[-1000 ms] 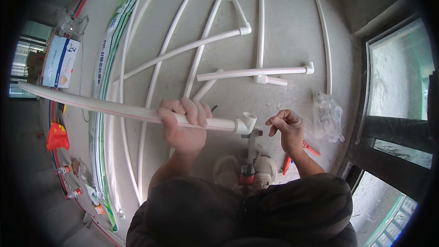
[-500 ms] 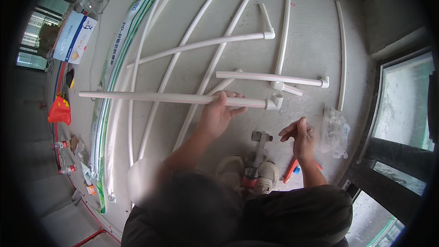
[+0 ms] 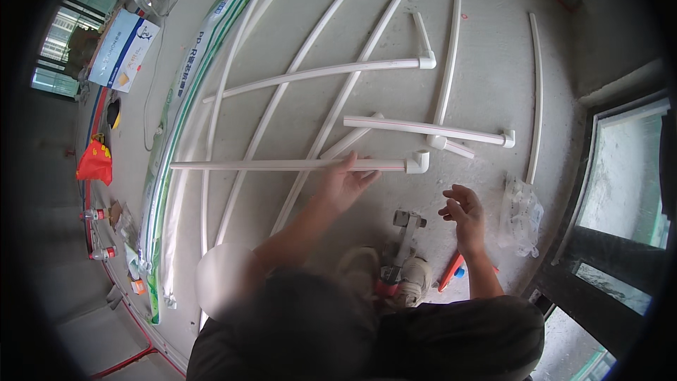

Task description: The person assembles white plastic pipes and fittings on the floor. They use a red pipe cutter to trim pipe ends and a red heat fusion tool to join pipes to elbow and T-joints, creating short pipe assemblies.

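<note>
My left hand (image 3: 343,185) is closed around a white plastic pipe (image 3: 282,165) with a thin red stripe, its thumb over the top. A white elbow fitting (image 3: 418,162) caps the pipe's right end. The pipe lies level across other pipes; whether it touches them or the floor I cannot tell. To the right, my right hand (image 3: 465,213) is raised with fingers apart and a little bent, nothing in it. Between my shoes stands a metal tool with a blocky head (image 3: 407,220), probably a pipe welder. An orange-red handled tool (image 3: 450,273) is partly hidden by my right forearm.
Ahead lie a short elbowed pipe (image 3: 430,126), a longer elbowed pipe (image 3: 321,70) and several long white pipes. A clear plastic bag (image 3: 520,217) sits at right near the window frame (image 3: 589,169). Leftward are green-white pipe packaging (image 3: 185,92), a box (image 3: 121,49) and a red bag (image 3: 94,161).
The held pipe has shifted to the right and toward me, its elbow turning to point upward in view. My right hand's fingers have spread a little. My view has shifted slightly.
</note>
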The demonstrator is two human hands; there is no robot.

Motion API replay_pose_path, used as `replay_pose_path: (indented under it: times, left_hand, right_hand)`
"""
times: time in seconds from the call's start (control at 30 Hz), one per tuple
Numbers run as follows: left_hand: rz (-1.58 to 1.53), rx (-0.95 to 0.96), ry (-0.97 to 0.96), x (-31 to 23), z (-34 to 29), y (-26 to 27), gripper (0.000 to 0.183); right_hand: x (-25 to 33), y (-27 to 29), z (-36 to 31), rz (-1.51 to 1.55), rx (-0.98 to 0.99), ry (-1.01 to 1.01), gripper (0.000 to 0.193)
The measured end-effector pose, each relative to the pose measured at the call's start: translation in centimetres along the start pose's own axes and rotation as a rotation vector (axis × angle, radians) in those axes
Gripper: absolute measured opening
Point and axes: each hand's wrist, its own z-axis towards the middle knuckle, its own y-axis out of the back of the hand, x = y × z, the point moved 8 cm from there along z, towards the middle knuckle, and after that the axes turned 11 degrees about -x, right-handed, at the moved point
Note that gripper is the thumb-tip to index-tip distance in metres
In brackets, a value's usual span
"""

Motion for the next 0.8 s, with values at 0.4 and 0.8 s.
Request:
replay_pose_path:
  times: [0.4,0.8]
  left_hand:
    - [0.041,0.025,0.043,1.5,-1.6,-2.5,0.019]
    - [0.654,0.519,-0.527,-0.6,-11.5,-13.2,0.028]
  right_hand:
    - [0.9,-1.0,-0.3,-0.018,0.117,-0.021,0.043]
    - [9.3,-2.6,-5.6,0.037,0.269,0.334,0.076]
